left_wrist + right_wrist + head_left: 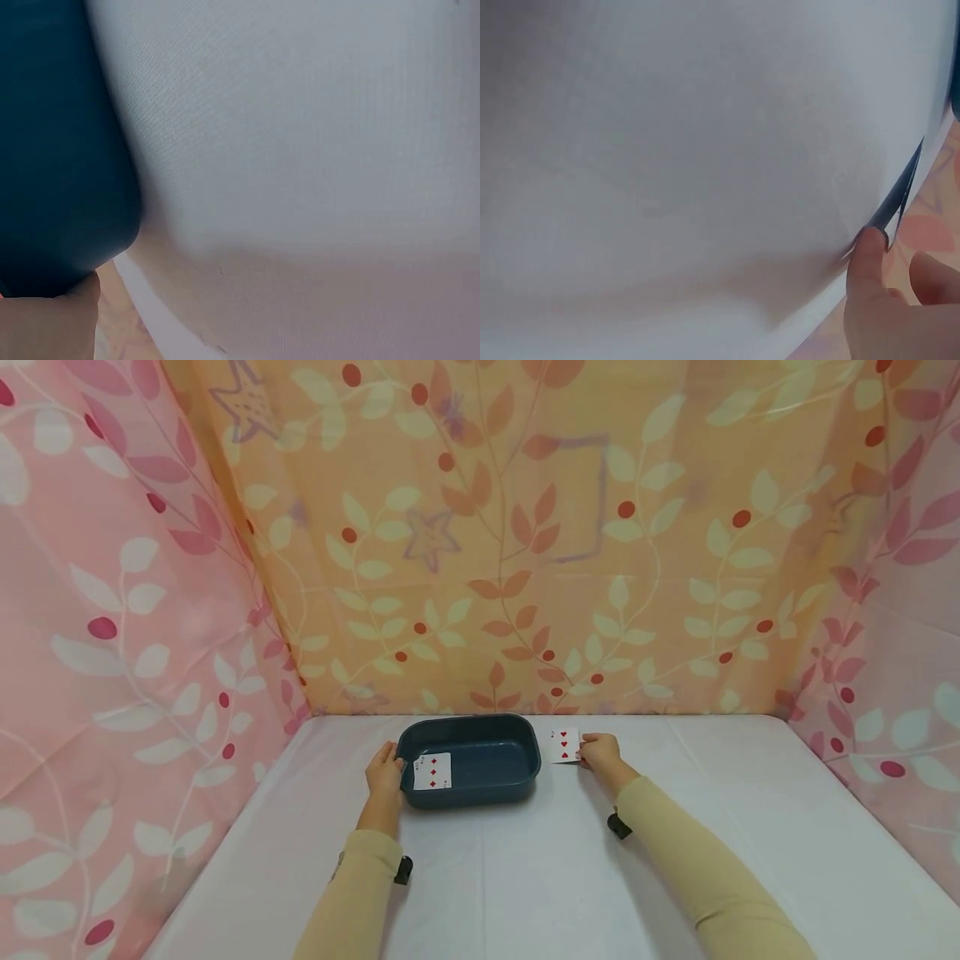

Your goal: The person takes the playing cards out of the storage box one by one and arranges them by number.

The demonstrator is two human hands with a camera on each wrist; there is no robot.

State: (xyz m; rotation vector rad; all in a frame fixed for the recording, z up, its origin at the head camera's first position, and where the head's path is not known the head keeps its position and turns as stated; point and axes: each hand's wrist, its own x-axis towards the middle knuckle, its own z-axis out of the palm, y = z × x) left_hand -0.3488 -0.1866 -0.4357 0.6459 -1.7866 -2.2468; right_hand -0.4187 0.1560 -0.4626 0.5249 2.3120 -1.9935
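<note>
A dark blue rectangular basin (470, 797) stands on the white-covered table. At its left end my left hand (384, 774) grips the rim; the left wrist view shows the thumb (56, 319) against the basin's corner. Inside, at the left, lies a playing card with red diamonds (432, 772), face up. To the right of the basin my right hand (602, 756) pinches the right edge of a playing card with red hearts (564, 745), face visible. In the right wrist view this card (900, 196) shows nearly edge-on, between thumb and fingers.
A white cloth (480, 877) covers the table. An orange patterned curtain (510, 543) hangs behind its far edge, and pink patterned curtains hang at the left (135, 677) and right (900, 693).
</note>
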